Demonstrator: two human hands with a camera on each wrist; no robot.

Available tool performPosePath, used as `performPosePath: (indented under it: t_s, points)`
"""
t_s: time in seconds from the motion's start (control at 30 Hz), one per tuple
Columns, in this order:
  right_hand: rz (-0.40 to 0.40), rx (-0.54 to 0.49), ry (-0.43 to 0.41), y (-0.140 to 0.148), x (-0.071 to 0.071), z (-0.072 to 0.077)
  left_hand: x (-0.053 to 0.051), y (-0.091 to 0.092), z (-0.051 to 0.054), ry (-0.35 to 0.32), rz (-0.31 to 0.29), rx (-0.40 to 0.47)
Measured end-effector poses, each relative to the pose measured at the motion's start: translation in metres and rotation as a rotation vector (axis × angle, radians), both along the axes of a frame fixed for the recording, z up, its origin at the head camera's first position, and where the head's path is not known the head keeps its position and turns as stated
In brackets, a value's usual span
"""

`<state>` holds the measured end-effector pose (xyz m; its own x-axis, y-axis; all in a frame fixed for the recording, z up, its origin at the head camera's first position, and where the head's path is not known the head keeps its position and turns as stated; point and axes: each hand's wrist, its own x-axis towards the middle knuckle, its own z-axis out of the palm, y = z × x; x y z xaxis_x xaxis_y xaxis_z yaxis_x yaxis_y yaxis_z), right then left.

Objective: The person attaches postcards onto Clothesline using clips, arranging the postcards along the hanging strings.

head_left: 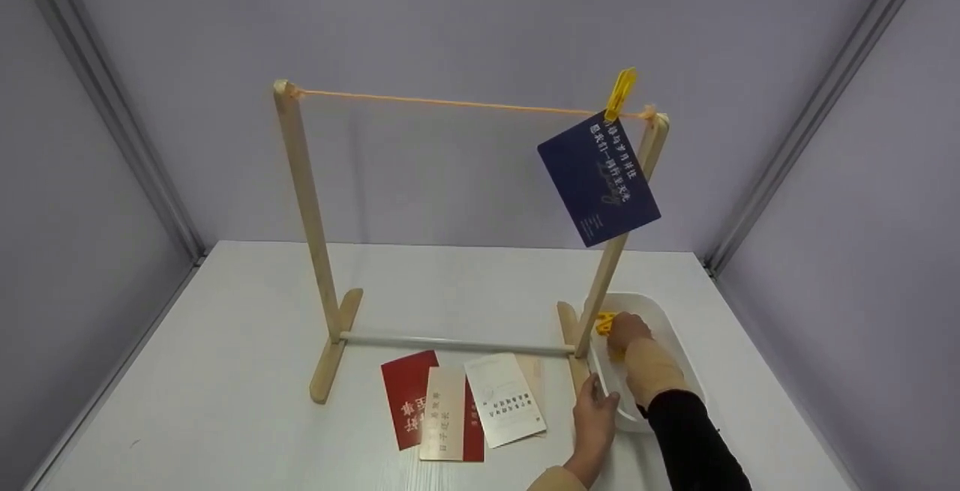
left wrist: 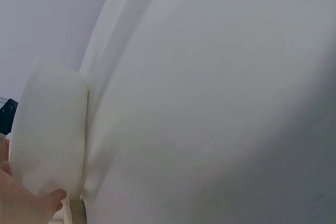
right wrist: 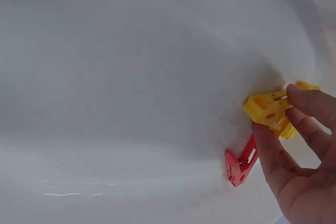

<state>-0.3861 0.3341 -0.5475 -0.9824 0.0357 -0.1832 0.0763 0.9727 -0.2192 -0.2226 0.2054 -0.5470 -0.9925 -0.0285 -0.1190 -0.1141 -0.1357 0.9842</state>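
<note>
Inside a white plastic basin (head_left: 651,309) at the right, my right hand (head_left: 628,332) reaches down among clothespins. Thumb and fingers pinch a yellow clothespin (right wrist: 262,109), seen in the right wrist view. Another yellow clothespin (right wrist: 286,129) lies partly hidden behind it, and a red clothespin (right wrist: 239,167) rests beside the fingers on the basin floor. My left hand (head_left: 594,423) holds the basin's near left side, its fingers against the wall (left wrist: 50,129) in the left wrist view.
A wooden stand (head_left: 309,206) carries an orange cord (head_left: 450,103). Near its right end a yellow clothespin (head_left: 621,94) holds a tilted dark blue card (head_left: 585,180). Several red, cream and white cards (head_left: 504,399) overlap on the white table before the stand's lower bar (head_left: 457,342).
</note>
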Motion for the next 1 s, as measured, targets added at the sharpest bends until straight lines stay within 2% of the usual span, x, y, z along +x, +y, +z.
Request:
performPosePath:
  t_s: [0.17, 0.33, 0.53, 0.83, 1.0]
  points:
    - [0.048, 0.016, 0.052, -0.001, 0.004, 0.002, 0.000, 0.000, -0.001, 0.037, 0.008, 0.028]
    - [0.001, -0.032, 0.008, -0.009, 0.014, 0.014, 0.000, 0.000, -0.001, 0.026, 0.002, 0.027]
    - [-0.005, 0.006, -0.003, -0.013, 0.022, 0.021, 0.001, 0.002, -0.001, 0.020, 0.004, -0.009]
    - [0.004, 0.016, 0.007, -0.008, 0.019, 0.015, 0.002, 0.002, -0.002, 0.063, 0.014, 0.009]
    - [-0.009, -0.054, -0.029, -0.009, 0.020, 0.021, 0.002, 0.002, -0.002, 0.049, 0.012, 0.026]
